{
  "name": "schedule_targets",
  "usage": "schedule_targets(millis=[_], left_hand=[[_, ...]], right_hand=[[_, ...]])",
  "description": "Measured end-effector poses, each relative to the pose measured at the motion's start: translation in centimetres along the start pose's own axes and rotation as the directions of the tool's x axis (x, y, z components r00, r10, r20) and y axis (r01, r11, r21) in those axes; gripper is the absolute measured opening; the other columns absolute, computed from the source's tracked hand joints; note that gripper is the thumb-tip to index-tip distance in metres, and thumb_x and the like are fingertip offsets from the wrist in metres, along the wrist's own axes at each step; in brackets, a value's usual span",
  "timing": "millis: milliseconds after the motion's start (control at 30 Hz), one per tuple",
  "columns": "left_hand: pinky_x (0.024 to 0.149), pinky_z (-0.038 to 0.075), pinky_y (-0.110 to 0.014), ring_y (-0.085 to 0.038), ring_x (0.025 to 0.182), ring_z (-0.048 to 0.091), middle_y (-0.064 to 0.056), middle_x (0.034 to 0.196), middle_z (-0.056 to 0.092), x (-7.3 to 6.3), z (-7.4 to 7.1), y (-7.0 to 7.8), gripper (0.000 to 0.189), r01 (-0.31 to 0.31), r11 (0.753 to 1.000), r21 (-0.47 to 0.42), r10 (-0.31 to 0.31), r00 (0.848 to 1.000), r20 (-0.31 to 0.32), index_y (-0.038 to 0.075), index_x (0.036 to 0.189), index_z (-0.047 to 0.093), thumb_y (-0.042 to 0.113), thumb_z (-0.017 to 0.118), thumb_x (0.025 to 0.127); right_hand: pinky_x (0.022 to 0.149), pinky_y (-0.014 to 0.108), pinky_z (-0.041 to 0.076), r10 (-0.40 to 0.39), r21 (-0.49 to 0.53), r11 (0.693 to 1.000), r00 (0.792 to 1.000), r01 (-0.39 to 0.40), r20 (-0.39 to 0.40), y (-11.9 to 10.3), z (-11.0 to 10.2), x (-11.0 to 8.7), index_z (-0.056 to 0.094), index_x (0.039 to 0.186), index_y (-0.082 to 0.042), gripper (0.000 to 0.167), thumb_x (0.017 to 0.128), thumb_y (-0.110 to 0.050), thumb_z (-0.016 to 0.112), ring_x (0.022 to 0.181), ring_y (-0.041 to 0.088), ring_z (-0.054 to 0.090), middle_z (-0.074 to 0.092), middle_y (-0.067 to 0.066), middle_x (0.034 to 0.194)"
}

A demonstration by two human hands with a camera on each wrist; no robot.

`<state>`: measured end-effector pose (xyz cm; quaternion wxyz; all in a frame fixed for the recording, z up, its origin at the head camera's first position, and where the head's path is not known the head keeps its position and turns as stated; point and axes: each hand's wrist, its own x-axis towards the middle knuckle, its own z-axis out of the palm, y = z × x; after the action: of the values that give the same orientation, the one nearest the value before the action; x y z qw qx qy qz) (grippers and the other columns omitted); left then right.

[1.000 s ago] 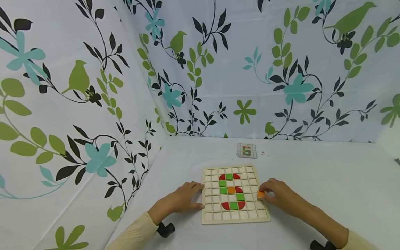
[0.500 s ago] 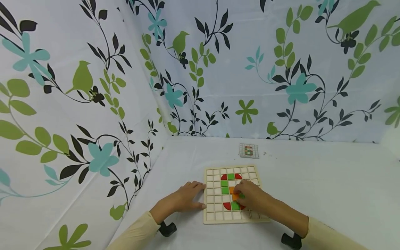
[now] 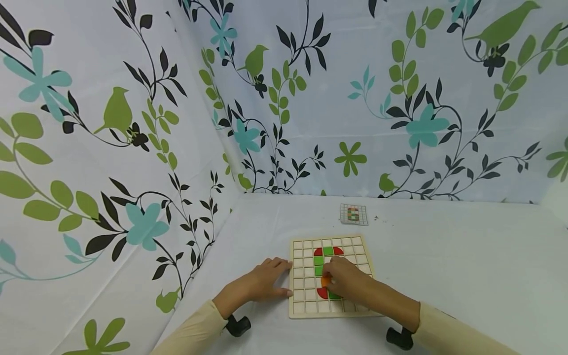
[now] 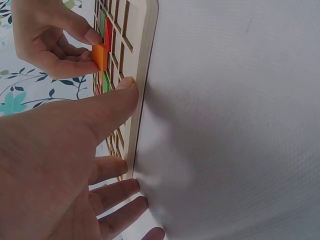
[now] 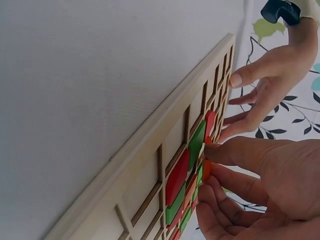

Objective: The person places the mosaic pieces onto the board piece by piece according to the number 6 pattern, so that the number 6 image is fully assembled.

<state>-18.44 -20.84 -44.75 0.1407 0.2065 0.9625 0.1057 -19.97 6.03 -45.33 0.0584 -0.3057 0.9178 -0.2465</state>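
A wooden grid board (image 3: 306,305) lies on the white table, with green square tiles (image 3: 319,260) and red rounded tiles (image 3: 322,293) set in a figure in its middle. My right hand (image 3: 348,280) is over the figure, pinching an orange square tile (image 4: 99,56) between thumb and forefinger, just above the lower left red tile. Part of the figure is hidden under this hand in the head view. My left hand (image 3: 262,281) rests at the board's left edge, thumb and fingertips touching the rim with the fingers extended.
Behind the board lies a small printed grid card (image 3: 353,214) showing a coloured figure. A floral curtain (image 3: 284,98) hangs at the back and left. Each wrist wears a black camera (image 3: 238,326).
My right hand has brought the orange tile from the board's right edge leftward over the figure, most recently a little further left. My left hand has stayed at the left edge.
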Motion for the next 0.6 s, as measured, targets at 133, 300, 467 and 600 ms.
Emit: schedule_targets(millis=[133, 300, 467, 600], left_hand=[[0.117, 0.043, -0.054, -0.029, 0.143, 0.046, -0.006, 0.157, 0.049, -0.07, 0.11, -0.07, 0.078, -0.007, 1.0, -0.003, 0.007, 1.0, 0.002, 0.015, 0.159, 0.045, 0.052, 0.074, 0.097], [0.117, 0.042, -0.054, -0.029, 0.143, 0.046, -0.006, 0.157, 0.049, -0.1, 0.08, -0.07, 0.078, -0.014, 1.0, 0.004, 0.014, 1.0, 0.001, 0.015, 0.16, 0.045, 0.052, 0.073, 0.097], [0.117, 0.042, -0.054, -0.029, 0.144, 0.044, -0.006, 0.159, 0.048, -0.06, 0.12, -0.2, 0.079, -0.013, 1.0, 0.012, 0.013, 1.0, -0.002, 0.016, 0.16, 0.044, 0.054, 0.072, 0.098], [0.118, 0.042, -0.054, -0.029, 0.145, 0.044, -0.006, 0.159, 0.047, -0.06, 0.16, -0.28, 0.079, -0.015, 1.0, 0.01, 0.015, 1.0, -0.002, 0.016, 0.161, 0.043, 0.054, 0.072, 0.098]], right_hand=[[0.08, 0.034, 0.054, 0.016, 0.02, 1.0, 1.0, -0.016, 0.005, -0.2, 0.23, 0.26, 0.075, 0.098, -0.004, 0.015, 0.086, -0.003, 0.085, 0.086, 0.016, 0.051, 0.061, 0.002, 0.091], [0.081, 0.036, 0.055, 0.024, 0.031, 0.999, 1.0, -0.024, 0.012, -0.42, 0.44, 0.52, 0.076, 0.098, -0.003, 0.016, 0.086, -0.001, 0.085, 0.086, 0.016, 0.052, 0.062, 0.002, 0.092], [0.086, 0.041, 0.058, 0.004, 0.036, 0.999, 1.0, -0.005, 0.018, -0.55, 0.43, 0.74, 0.077, 0.099, 0.0, 0.014, 0.087, 0.003, 0.082, 0.089, 0.017, 0.058, 0.065, 0.005, 0.094], [0.088, 0.044, 0.059, -0.015, 0.061, 0.998, 1.0, 0.014, 0.016, -0.53, 0.4, 0.82, 0.078, 0.099, 0.003, 0.014, 0.086, 0.007, 0.08, 0.092, 0.02, 0.062, 0.068, 0.006, 0.096]])
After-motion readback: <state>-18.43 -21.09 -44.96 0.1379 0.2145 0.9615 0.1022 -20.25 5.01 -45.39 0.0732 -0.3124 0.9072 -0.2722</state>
